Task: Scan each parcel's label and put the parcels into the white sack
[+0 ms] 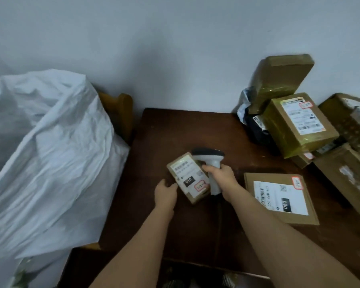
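Nearest the tabletop's front edge, both forearms reach in side by side toward the middle. The left hand (165,192) holds the near-left corner of a small parcel (188,176), thumb on top and fingers curled round its edge, tipping the label face up. The right hand (221,177) is wrapped tightly around the handle of a scanner (211,163), whose dark head sits just beyond the parcel's far-right corner; its cable runs back toward the front edge.

The parcel's long axis runs from near-right to far-left, and it lies just to the left of the scanner handle, touching or nearly so. The scanner head looks to be pointing away over the parcel's far end, not squarely down at the label, so I judge the scan needs the wrist turned left and downward, or the parcel tilted toward it.

To the right, near the right edge, a flat parcel (281,197) lies label up. Beyond it, a heap of parcels (299,121) fills the far-right corner against the wall.

The white sack (50,152) stands off the tabletop's left edge, draped over a chair, on the left hand's side.
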